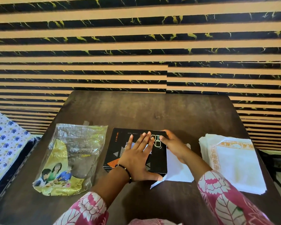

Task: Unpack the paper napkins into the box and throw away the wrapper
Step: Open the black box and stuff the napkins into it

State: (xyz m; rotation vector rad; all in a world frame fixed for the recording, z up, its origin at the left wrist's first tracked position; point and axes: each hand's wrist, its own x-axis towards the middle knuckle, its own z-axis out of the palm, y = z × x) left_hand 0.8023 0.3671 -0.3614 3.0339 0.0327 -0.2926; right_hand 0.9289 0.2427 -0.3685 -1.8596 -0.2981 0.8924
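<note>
box [135,150] flat, long axis front-back | left hand [137,157] flat on lid | right hand [172,144] gripping far-right corner

glossy plastic wrapper [71,158], dark wood table [152,111]

wrapper [71,159] left of box [118,151], napkin stack [234,161] right, all on table [152,111]

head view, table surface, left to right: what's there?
Floral cloth off the table's left edge → empty plastic wrapper → black box with the left hand flat on top → right hand at the box's right end → stack of paper napkins.
</note>
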